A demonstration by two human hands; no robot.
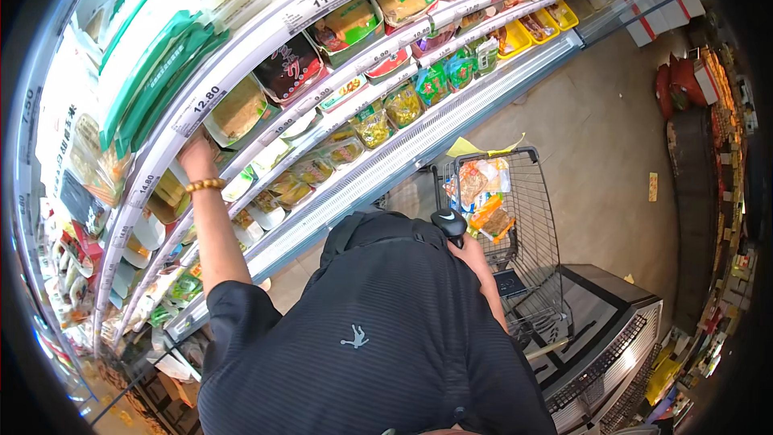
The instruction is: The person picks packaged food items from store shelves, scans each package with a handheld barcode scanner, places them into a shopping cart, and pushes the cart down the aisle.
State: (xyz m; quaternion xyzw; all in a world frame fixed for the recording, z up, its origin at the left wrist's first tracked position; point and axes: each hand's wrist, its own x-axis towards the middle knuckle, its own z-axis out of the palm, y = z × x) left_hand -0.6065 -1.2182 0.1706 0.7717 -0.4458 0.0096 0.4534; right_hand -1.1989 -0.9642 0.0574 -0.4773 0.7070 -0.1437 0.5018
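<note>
My left hand [198, 156] reaches into the refrigerated display case, under a price rail [202, 103]. Its fingers are hidden, so I cannot tell whether they hold anything. Right beside it is a clear-wrapped tray of pale food [237, 112], with a dark-labelled tray [291, 69] farther along the same shelf. A beaded bracelet [205, 185] circles my left wrist. My right hand [471, 252] is closed around a rounded black handle end [449, 223] with a white mark, at the near side of a wire shopping cart [540, 217]. Packaged food [492, 217] lies in the cart.
Green bags [154, 81] fill the upper shelf on the left. Lower shelves hold packs of greens [403, 106] and yellow trays [516, 36]. A vented metal unit [622, 338] stands beyond the cart. Grey floor [592, 151] extends to a produce display [691, 193] at right.
</note>
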